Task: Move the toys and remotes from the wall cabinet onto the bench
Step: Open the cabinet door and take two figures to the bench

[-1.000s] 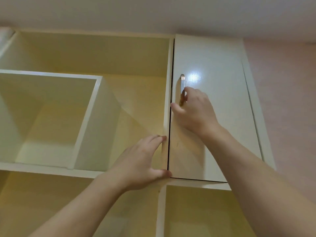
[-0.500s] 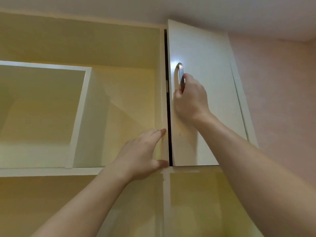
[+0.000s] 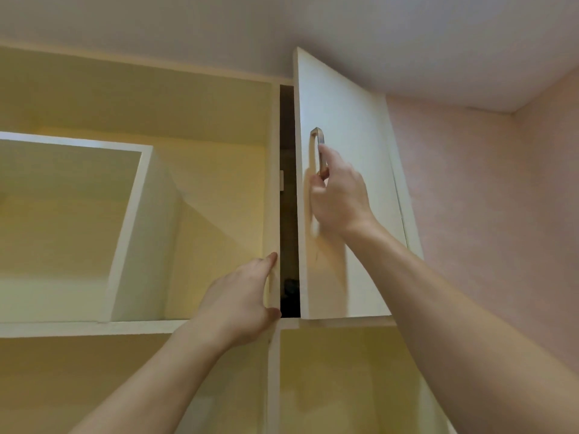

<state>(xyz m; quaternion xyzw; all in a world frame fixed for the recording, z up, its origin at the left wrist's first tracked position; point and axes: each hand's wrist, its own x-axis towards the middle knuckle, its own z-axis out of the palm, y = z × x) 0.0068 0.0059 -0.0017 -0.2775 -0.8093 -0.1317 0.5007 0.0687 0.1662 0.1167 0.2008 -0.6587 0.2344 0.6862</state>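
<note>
At centre right of the frame, the metal handle [image 3: 317, 142] of the white door [image 3: 344, 114] is being grasped by the right hand [image 3: 340, 195]; its fingers are being curled round the lower part of the bar, the thumb lying just left of it; the door of the wall cabinet [image 3: 188, 98] is being held ajar, with a narrow dark gap showing along its left edge. Below centre, the left hand [image 3: 241, 305] is being laid flat against the upright panel [image 3: 274, 183] just left of that gap; its fingers are being held straight and nothing is being gripped by it. Low in the gap, a dark shape [image 3: 290, 288] is being glimpsed inside the compartment; what it is cannot be told.
</note>
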